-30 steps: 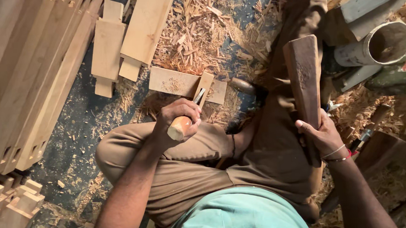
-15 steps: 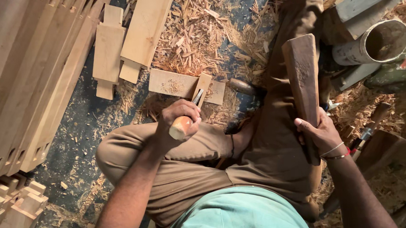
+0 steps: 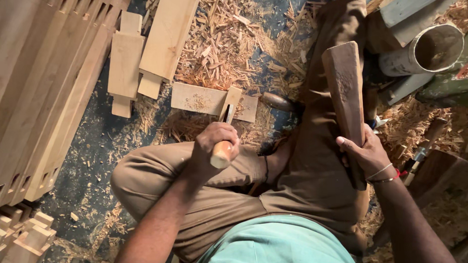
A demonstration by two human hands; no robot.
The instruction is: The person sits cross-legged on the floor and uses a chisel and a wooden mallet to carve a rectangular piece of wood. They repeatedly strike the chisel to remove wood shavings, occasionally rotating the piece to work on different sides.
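Your left hand (image 3: 213, 142) has a full grip round the wooden handle of the chisel (image 3: 224, 132), its blade tip set down at 12 o'clock on the small notched wood block (image 3: 202, 100) lying on the floor (image 3: 97, 152) among shavings. Your right hand (image 3: 367, 153) is clamped low on the dark wooden mallet (image 3: 344, 89), head raised toward 12 o'clock over your outstretched leg, open air all round it. Long timbers (image 3: 40, 91) crowd the block's 9 o'clock side, two tenoned boards (image 3: 148, 46) sit near at 11, a pale pipe (image 3: 428, 49) lies well apart at 2.
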